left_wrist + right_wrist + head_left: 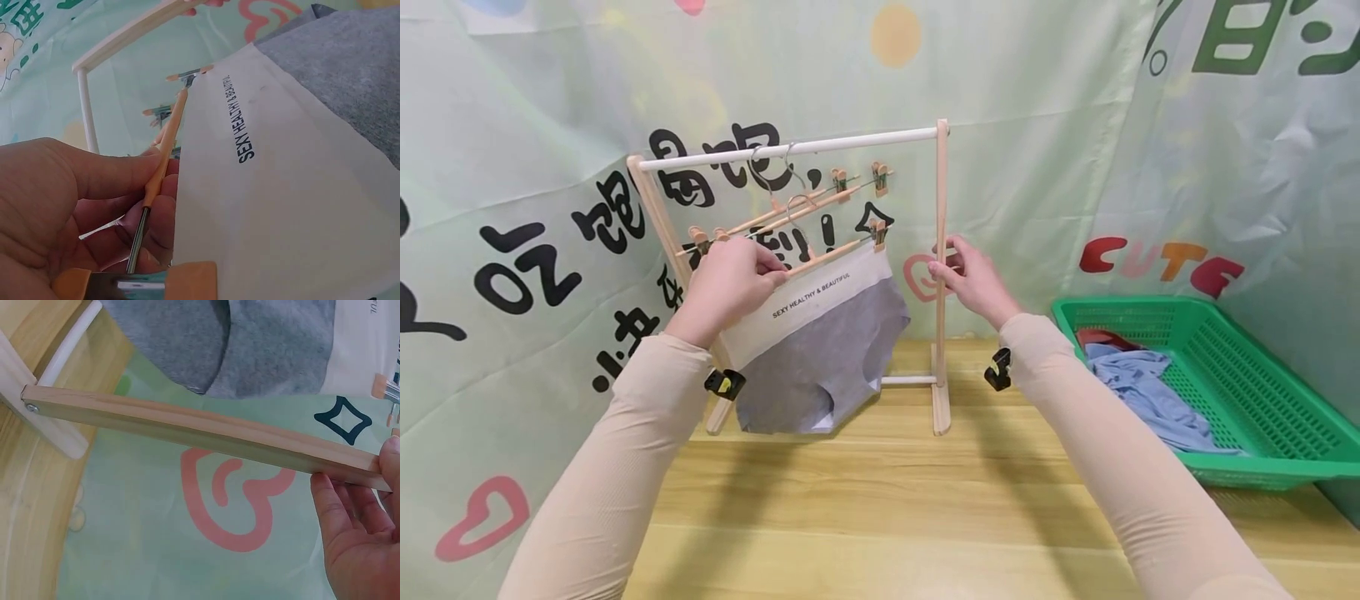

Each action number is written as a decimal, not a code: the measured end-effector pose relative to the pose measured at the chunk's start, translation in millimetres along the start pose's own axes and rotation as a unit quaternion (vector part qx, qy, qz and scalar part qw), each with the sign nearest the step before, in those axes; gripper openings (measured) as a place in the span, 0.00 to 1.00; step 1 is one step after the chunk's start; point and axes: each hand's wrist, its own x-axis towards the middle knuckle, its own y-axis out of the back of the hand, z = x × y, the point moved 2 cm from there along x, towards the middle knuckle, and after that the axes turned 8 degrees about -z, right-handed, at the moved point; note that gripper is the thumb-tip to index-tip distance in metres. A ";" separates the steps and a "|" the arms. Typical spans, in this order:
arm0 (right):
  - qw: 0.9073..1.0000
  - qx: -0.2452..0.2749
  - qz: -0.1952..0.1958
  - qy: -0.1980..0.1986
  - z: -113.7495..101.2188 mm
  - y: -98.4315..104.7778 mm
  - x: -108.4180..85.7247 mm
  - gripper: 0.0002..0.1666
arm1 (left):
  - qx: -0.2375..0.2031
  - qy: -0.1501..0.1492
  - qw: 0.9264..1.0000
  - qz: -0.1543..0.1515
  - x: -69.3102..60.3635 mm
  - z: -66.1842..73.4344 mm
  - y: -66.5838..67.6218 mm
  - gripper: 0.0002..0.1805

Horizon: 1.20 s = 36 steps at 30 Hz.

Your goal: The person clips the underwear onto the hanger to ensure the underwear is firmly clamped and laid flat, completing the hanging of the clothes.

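Note:
My left hand (730,279) pinches the bar of a wooden clip hanger (831,257), thumb on the near side in the left wrist view. From its clips hangs a pair of grey briefs (820,358) with a wide white waistband printed with black letters. This hanger's metal hook is below the white top rail (872,139) of a small wooden garment rack. Two more clip hangers hang from that rail, behind. My right hand (973,279) grips the rack's right post (187,428), with fingers and thumb on opposite sides of the wood.
A green plastic basket (1285,392) stands at the right, with blue cloth (1142,392) and a dark red piece (1105,339) inside. The rack stands on a wood-grain table (865,500). A printed cloth backdrop (1030,192) rises close behind it.

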 end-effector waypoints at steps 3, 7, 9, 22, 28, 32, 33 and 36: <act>1.000 0.002 0.003 -0.002 1.0 -0.8 -0.7 0.23 | 0.001 -0.008 1.000 0.007 1.6 3.3 3.2 0.10; 1.000 0.008 0.002 -0.011 0.4 -0.6 -2.5 0.22 | 0.007 -0.013 1.000 0.014 4.4 8.4 8.1 0.11; 1.000 0.007 0.000 -0.014 -1.1 -0.4 -3.6 0.22 | 0.013 -0.012 1.000 0.016 6.5 10.9 11.1 0.11; 1.000 0.009 -0.005 -0.012 -0.7 0.2 -2.7 0.21 | 0.030 -0.006 0.999 0.033 26.9 26.8 29.0 0.12; 1.000 0.018 -0.007 -0.014 -0.4 -0.9 -2.9 0.22 | 0.035 0.005 0.999 0.030 33.6 37.3 36.6 0.14; 1.000 0.018 -0.004 -0.011 1.6 -1.4 -1.5 0.22 | 0.036 0.004 0.999 0.026 38.9 43.8 40.9 0.14; 1.000 0.018 -0.003 -0.010 1.9 -1.4 -1.2 0.22 | 0.036 0.003 0.999 0.025 40.4 45.5 41.9 0.14; 1.000 0.018 0.000 -0.005 2.1 -1.6 -0.8 0.22 | 0.041 -0.002 0.999 0.027 44.2 50.3 44.5 0.14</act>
